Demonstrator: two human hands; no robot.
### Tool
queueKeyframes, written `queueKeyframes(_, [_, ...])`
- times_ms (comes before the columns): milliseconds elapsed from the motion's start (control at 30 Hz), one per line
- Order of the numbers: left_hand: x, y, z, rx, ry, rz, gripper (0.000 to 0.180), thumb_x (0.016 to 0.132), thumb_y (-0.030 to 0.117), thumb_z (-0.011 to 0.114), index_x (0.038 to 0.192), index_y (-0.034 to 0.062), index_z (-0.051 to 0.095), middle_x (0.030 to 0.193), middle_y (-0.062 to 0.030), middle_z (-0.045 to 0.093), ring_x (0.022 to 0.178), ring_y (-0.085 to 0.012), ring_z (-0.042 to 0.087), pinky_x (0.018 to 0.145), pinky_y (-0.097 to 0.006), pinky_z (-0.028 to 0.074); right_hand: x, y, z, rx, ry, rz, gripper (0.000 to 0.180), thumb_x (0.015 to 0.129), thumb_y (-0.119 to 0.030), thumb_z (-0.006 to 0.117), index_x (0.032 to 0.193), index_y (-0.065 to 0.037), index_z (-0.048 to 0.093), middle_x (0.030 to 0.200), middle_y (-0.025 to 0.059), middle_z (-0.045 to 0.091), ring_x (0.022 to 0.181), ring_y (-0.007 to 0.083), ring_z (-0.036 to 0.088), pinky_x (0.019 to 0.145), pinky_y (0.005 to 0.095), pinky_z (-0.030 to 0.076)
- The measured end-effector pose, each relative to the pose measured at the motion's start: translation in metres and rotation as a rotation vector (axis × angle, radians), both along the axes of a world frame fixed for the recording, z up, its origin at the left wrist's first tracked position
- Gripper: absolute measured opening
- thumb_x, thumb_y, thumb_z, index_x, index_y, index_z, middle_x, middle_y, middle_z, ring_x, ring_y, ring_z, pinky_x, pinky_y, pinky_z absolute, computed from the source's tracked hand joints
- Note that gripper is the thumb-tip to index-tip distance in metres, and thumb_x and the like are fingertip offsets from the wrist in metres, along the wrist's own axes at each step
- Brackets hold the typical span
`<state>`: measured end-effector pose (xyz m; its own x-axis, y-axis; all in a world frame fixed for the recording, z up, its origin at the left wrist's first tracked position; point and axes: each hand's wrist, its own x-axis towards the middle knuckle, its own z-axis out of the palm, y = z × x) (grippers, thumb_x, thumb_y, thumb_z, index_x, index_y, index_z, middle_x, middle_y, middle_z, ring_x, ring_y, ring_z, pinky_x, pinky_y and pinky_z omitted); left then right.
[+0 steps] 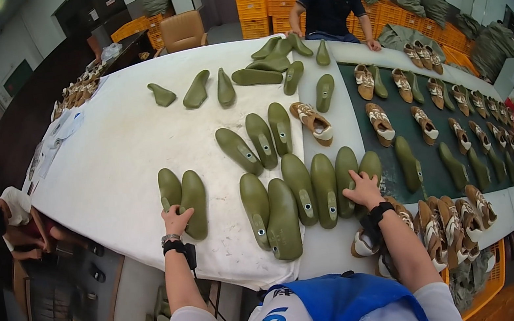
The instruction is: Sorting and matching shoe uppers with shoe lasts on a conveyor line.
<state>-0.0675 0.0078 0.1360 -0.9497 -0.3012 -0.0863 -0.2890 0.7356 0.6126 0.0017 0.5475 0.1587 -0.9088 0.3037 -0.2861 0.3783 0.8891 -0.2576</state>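
Observation:
My left hand (177, 220) grips the near end of an olive-green shoe last (169, 184) lying on the white cloth. Close on its right lies a second shoe last (194, 200), touched or nearly touched by my fingers. My right hand (365, 189) has its fingers curled over the near ends of two side-by-side lasts; it holds the right-hand last (370, 165), and its fingertips reach the left-hand last (346, 170). Between my hands several more lasts (283, 219) stand in a row, some with a round hole showing.
More lasts (260, 140) and a brown-and-white shoe (312, 123) lie farther up the cloth-covered table (113, 129). On the right, a dark green belt (414, 143) carries shoes and lasts in rows. Finished-looking shoes (451, 224) crowd my right forearm. One person (330, 6) sits at the far side, another (20, 222) at left.

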Motion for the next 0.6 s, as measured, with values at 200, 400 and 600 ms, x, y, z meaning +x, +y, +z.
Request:
queueKeyframes(200, [0.024, 0.047, -0.002, -0.323, 0.148, 0.032, 0.049, 0.072, 0.047, 0.064, 0.08, -0.0013, 0.066, 0.086, -0.026, 0.058, 0.082, -0.0408, 0.058, 0.075, -0.046, 0.049, 0.004, 0.0, 0.008, -0.03, 0.065, -0.067, 0.075, 0.069, -0.047, 0.06, 0.137, -0.022, 0.041, 0.137, 0.0203, 0.039, 0.127, 0.0486, 0.029, 0.108, 0.0505, 0.025])
queueKeyframes(400, [0.125, 0.134, 0.01, -0.343, 0.269, -0.161, 0.047, 0.073, 0.043, 0.068, 0.081, -0.0031, 0.063, 0.114, -0.0374, 0.049, 0.091, -0.0495, 0.056, 0.079, -0.047, 0.049, 0.001, 0.0, 0.011, -0.04, -0.001, -0.061, 0.075, 0.071, -0.045, 0.06, 0.139, -0.027, 0.036, 0.143, 0.0133, 0.033, 0.132, 0.0506, 0.019, 0.099, 0.0545, 0.039])
queueKeyframes(600, [0.107, 0.137, 0.046, -0.46, 0.155, -0.308, 0.062, 0.071, 0.042, 0.073, 0.117, 0.0036, 0.056, 0.133, -0.0368, 0.031, 0.119, -0.0541, 0.035, 0.096, -0.053, 0.036, 0.003, 0.0, 0.011, -0.031, 0.017, -0.056, 0.075, 0.07, -0.047, 0.059, 0.139, -0.025, 0.038, 0.141, 0.017, 0.036, 0.129, 0.0519, 0.023, 0.103, 0.0521, 0.035])
